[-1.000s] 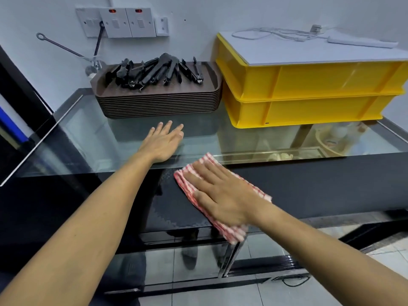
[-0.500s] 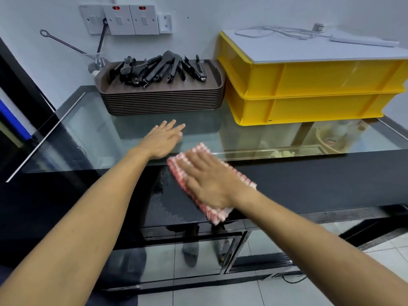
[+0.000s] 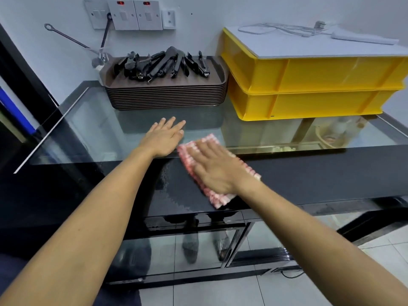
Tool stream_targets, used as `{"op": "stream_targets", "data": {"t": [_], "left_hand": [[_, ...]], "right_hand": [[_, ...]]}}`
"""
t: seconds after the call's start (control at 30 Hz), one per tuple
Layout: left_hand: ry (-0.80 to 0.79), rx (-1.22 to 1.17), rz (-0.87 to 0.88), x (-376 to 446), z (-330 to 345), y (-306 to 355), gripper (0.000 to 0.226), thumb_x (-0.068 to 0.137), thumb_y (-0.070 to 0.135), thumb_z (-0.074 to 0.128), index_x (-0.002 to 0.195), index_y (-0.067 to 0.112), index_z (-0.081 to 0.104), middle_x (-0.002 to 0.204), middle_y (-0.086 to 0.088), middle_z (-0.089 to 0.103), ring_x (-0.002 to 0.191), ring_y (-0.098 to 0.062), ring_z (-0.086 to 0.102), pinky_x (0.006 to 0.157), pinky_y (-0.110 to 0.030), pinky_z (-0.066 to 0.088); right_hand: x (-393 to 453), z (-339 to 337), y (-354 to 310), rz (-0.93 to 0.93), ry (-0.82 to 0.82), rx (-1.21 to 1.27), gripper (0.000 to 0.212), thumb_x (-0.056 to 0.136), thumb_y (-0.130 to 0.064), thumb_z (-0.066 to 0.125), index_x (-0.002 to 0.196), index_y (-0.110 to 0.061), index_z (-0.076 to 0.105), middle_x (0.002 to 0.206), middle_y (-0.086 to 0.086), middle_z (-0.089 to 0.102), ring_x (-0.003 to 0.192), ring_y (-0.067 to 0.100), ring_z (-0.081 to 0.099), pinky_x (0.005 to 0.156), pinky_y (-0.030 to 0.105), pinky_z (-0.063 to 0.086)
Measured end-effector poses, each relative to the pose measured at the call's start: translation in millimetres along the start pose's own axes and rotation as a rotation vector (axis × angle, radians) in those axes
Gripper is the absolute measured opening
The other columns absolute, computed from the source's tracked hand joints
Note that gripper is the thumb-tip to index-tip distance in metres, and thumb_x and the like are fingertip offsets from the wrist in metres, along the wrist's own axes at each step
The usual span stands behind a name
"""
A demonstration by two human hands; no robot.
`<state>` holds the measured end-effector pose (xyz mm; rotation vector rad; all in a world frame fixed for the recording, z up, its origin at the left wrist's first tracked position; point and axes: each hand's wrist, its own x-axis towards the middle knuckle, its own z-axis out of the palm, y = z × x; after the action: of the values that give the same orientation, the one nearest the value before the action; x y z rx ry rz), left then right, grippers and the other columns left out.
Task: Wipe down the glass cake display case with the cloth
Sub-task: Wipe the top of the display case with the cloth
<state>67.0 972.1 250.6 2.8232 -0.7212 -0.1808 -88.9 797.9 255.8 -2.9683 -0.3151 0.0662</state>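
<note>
The glass cake display case (image 3: 92, 131) has a clear top pane and a black front band. A red-and-white checked cloth (image 3: 217, 198) lies flat on that black front band, just below the top edge. My right hand (image 3: 213, 167) presses on the cloth with straight fingers, covering most of it. To its left, my left hand (image 3: 164, 138) rests flat on the glass top with fingers spread and holds nothing.
A stack of brown trays (image 3: 167, 97) carrying several black tongs (image 3: 163, 64) stands at the back of the top. Two stacked yellow crates (image 3: 309, 85) with a white board and cables sit at the right. Wall switches (image 3: 132, 15) are above. The lower glass front reflects tiled floor.
My right hand has slid the cloth up and to the left along the black front band, toward the top edge. My left hand stays flat on the glass.
</note>
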Motion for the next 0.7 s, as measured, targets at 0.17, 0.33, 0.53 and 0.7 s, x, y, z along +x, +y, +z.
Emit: {"op": "stream_targets", "data": {"t": [0.17, 0.33, 0.53, 0.7], "left_hand": [[0.006, 0.018, 0.002, -2.9, 1.8, -2.9, 0.054, 0.111, 0.051, 0.015, 0.165, 0.043, 0.009, 0.175, 0.006, -0.001, 0.162, -0.020, -0.006, 0.130, -0.040, -0.004], [0.005, 0.019, -0.013, -14.3, 3.4, -0.4, 0.056, 0.111, 0.052, 0.013, 0.166, 0.041, 0.006, 0.175, 0.006, -0.004, 0.161, -0.020, -0.008, 0.130, -0.040, -0.006], [0.004, 0.006, -0.013, -16.4, 3.2, 1.7, 0.056, 0.111, 0.050, 0.014, 0.166, 0.040, 0.006, 0.175, 0.006, -0.004, 0.161, -0.020, -0.008, 0.130, -0.041, -0.005], [0.008, 0.010, -0.006, -17.8, 5.6, -0.9, 0.056, 0.111, 0.050, 0.014, 0.166, 0.039, 0.006, 0.175, 0.005, -0.003, 0.162, -0.020, -0.007, 0.130, -0.042, -0.004]], "right_hand": [[-77.8, 6.8, -8.0, -0.175, -0.006, 0.025, 0.061, 0.105, -0.057, 0.005, 0.164, -0.042, -0.002, 0.172, -0.009, -0.013, 0.157, 0.009, -0.023, 0.128, 0.031, -0.015], [-81.3, -14.9, 77.2, 0.159, 0.013, -0.020, 0.054, 0.112, -0.046, 0.013, 0.163, -0.038, -0.004, 0.174, -0.004, -0.011, 0.156, 0.011, -0.025, 0.119, 0.020, -0.025], [-15.6, -2.0, 8.2, 0.120, 0.024, -0.012, 0.069, 0.103, -0.049, -0.005, 0.167, -0.024, 0.000, 0.175, 0.009, -0.002, 0.161, 0.026, -0.009, 0.130, 0.043, -0.009], [-61.9, 12.4, -24.8, -0.067, 0.014, 0.022, 0.063, 0.107, -0.052, 0.005, 0.167, -0.034, 0.002, 0.174, -0.001, -0.006, 0.160, 0.019, -0.015, 0.129, 0.039, -0.011]]}}
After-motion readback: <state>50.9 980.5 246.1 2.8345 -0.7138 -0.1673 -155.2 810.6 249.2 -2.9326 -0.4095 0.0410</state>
